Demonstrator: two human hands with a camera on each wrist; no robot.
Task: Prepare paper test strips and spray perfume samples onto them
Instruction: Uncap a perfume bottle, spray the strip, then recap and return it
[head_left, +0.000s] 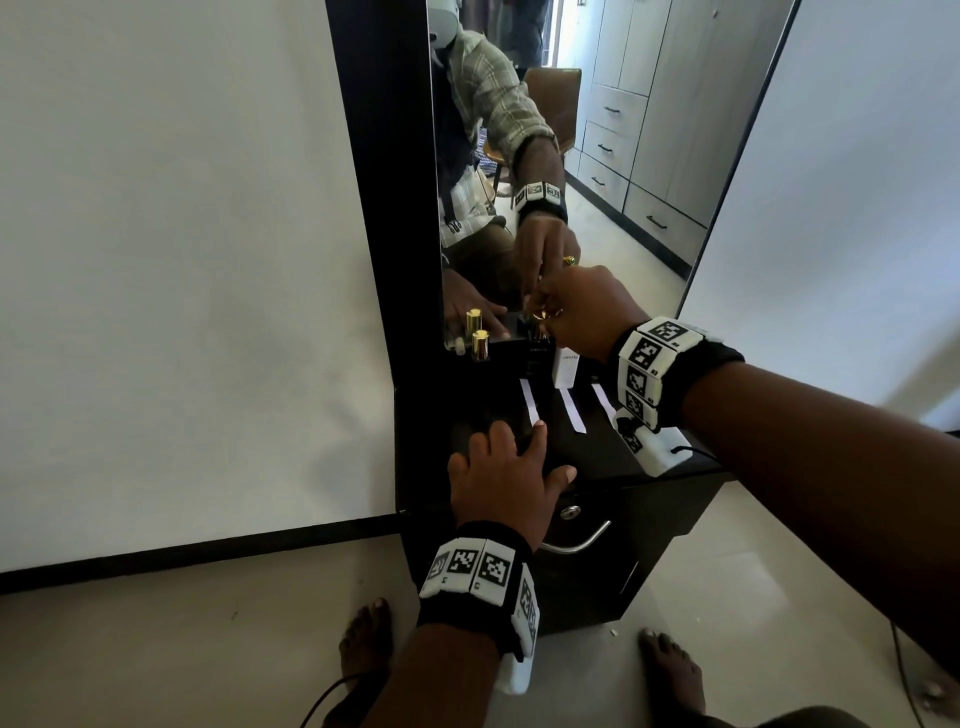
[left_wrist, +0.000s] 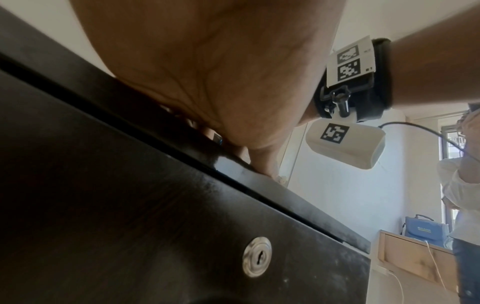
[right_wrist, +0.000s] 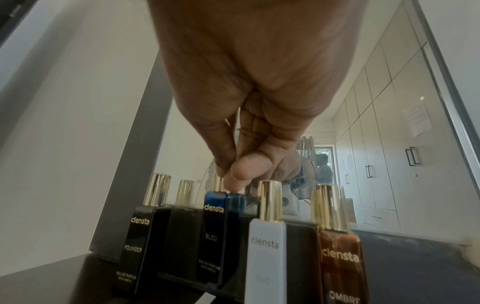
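Three white paper strips (head_left: 535, 404) lie side by side on the black cabinet top (head_left: 613, 457). Behind them, against the mirror, stand several perfume bottles with gold caps: a black one (right_wrist: 140, 246), a blue one (right_wrist: 215, 232), a white one (right_wrist: 267, 257) and a brown one (right_wrist: 340, 265). My right hand (right_wrist: 228, 179) reaches over the row and pinches the blue bottle's gold cap between thumb and fingertips; the cap is mostly hidden. The blue bottle stands on the cabinet. My left hand (head_left: 511, 452) lies flat, fingers spread, on the cabinet top just in front of the leftmost strip.
A tall mirror (head_left: 597, 156) rises behind the bottles and doubles them. Below the top's front edge are a drawer lock (head_left: 570, 512) and a metal handle (head_left: 576, 543). A white wall (head_left: 182, 260) stands at the left. My bare feet (head_left: 363, 644) stand on the floor.
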